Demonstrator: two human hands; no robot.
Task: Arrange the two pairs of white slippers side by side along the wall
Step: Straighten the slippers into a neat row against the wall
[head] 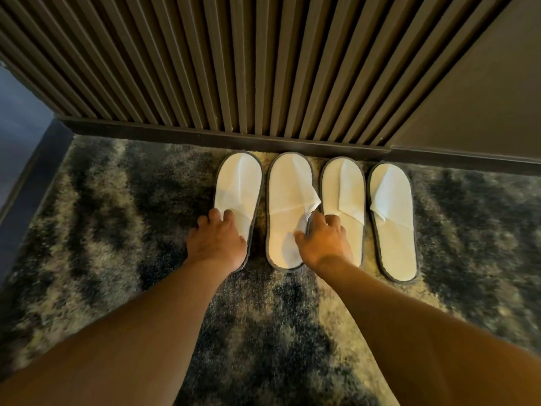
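Four white slippers with grey trim lie in a row on the carpet, toes against the skirting board. My left hand (216,241) lies on the heel end of the leftmost slipper (237,183), fingers curled over its left edge. The second slipper (288,186) has a loose upper flap lifted at its right side. My right hand (325,244) grips this slipper's right edge, thumb on its insole and fingers reaching onto the third slipper (343,183). Nothing touches the fourth slipper (392,218), which lies at the right end of the row.
A dark ribbed wall panel (234,68) rises behind the slippers above a dark skirting board (190,134). A plain brown panel (483,98) continues to the right. The floor is a shaggy grey and beige carpet (117,230). A blue-grey surface (20,118) borders the left.
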